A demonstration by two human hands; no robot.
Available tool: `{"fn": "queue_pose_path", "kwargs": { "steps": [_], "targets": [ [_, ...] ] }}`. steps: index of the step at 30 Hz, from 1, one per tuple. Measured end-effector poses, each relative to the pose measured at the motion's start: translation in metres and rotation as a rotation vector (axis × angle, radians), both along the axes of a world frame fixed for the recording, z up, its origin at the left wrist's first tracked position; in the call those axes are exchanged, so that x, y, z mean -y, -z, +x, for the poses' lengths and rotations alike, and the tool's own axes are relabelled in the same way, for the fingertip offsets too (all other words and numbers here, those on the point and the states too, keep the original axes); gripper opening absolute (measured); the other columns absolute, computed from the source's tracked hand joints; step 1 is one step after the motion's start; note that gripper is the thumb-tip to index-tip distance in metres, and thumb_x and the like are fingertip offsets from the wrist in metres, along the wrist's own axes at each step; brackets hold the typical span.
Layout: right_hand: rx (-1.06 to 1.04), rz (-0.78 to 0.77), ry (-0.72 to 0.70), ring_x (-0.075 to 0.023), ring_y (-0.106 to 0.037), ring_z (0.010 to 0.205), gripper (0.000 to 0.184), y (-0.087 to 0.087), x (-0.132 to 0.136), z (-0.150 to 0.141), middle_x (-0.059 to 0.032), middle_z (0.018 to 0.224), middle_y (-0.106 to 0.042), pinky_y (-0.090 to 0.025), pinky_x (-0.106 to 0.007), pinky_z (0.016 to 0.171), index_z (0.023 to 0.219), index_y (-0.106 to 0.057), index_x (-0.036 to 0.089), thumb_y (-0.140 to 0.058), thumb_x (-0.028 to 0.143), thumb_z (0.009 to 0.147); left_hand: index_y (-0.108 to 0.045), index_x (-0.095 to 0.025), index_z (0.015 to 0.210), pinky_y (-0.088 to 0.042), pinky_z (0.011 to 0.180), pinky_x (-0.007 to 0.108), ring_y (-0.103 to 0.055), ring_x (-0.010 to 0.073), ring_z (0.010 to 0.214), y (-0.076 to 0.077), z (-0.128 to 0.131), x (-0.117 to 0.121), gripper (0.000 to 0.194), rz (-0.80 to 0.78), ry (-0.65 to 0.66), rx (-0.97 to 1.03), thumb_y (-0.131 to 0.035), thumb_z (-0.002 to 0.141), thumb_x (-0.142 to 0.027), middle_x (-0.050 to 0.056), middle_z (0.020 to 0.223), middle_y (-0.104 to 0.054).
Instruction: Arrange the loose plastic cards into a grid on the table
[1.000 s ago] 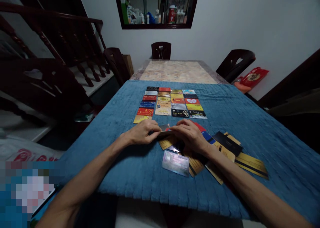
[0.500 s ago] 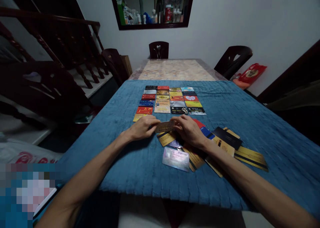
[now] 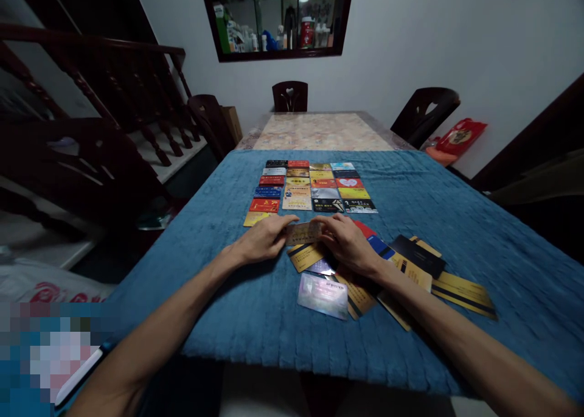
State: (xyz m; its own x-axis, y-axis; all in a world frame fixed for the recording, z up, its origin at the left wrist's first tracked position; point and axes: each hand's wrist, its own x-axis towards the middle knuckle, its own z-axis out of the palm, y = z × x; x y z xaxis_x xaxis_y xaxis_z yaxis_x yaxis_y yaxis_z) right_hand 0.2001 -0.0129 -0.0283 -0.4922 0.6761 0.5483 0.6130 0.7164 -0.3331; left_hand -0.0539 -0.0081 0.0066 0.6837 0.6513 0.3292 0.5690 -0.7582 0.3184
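Observation:
Between my two hands a brownish-gold plastic card [image 3: 303,234] is held tilted up, just above the loose cards. My left hand [image 3: 265,239] pinches its left end between thumb and fingers. At its right end, my right hand [image 3: 345,241] grips it the same way. Beyond my hands, several cards lie in neat columns, among them a black VIP card [image 3: 328,205] and a yellow card [image 3: 261,218] at the near left. Under and beside my right hand is a loose heap with a gold striped card [image 3: 305,257] and a shiny silvery-pink card [image 3: 323,295].
A blue cloth [image 3: 219,319] covers the near part of the table, with a patterned surface [image 3: 314,131] beyond it. More loose cards, including a black one [image 3: 417,255] and a gold one [image 3: 465,294], lie to the right. Dark wooden chairs [image 3: 290,97] surround the table.
Both hands still hold the brownish-gold card, whose face is now tipped slightly more towards me. The whole view has shifted down a little; the laid-out cards keep their places.

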Motion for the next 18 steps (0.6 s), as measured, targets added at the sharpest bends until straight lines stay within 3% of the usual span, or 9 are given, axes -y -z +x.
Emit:
{"fn": "queue_pose_path", "kwargs": {
  "steps": [6, 11, 14, 18],
  "targets": [
    [-0.044, 0.014, -0.022, -0.0253, -0.058, 0.089, 0.036, 0.0010, -0.0010, -0.0004, -0.0111, 0.098, -0.070, -0.051, -0.039, 0.075, 0.129, -0.058, 0.018, -0.048, 0.013, 0.095, -0.052, -0.018, 0.120, -0.052, 0.079, 0.032, -0.064, 0.0199, 0.087, -0.0004, 0.0052, 0.0045, 0.033, -0.061, -0.085, 0.003, -0.049, 0.087, -0.010, 0.009, 0.101, -0.068],
    [-0.034, 0.071, -0.068, -0.0272, -0.056, 0.094, 0.049, 0.0002, -0.0008, -0.0008, -0.0119, 0.107, -0.070, -0.052, -0.042, 0.078, 0.139, -0.051, 0.017, -0.055, 0.015, 0.091, -0.054, -0.018, 0.113, -0.052, 0.079, 0.030, -0.065, 0.0188, 0.088, -0.0011, 0.0071, 0.0039, 0.022, -0.048, -0.075, 0.115, -0.044, 0.094, -0.013, 0.008, 0.100, -0.069],
    [0.003, 0.112, -0.035, -0.0288, -0.056, 0.097, 0.057, 0.0010, -0.0014, -0.0004, -0.0126, 0.110, -0.069, -0.052, -0.045, 0.081, 0.143, -0.047, 0.017, -0.059, 0.016, 0.088, -0.055, -0.018, 0.113, -0.053, 0.082, 0.031, -0.066, 0.0196, 0.092, -0.0004, 0.0078, 0.0034, 0.021, -0.017, -0.065, 0.167, -0.044, 0.096, -0.015, 0.008, 0.103, -0.069],
    [0.079, 0.178, 0.040, -0.0297, -0.056, 0.098, 0.055, 0.0019, -0.0017, -0.0004, -0.0135, 0.108, -0.069, -0.049, -0.044, 0.080, 0.144, -0.046, 0.016, -0.056, 0.018, 0.090, -0.054, -0.018, 0.115, -0.054, 0.083, 0.033, -0.065, 0.0196, 0.093, 0.0015, 0.0081, 0.0034, 0.023, 0.002, -0.061, 0.177, -0.045, 0.094, -0.014, 0.009, 0.104, -0.068]
  ]
}}
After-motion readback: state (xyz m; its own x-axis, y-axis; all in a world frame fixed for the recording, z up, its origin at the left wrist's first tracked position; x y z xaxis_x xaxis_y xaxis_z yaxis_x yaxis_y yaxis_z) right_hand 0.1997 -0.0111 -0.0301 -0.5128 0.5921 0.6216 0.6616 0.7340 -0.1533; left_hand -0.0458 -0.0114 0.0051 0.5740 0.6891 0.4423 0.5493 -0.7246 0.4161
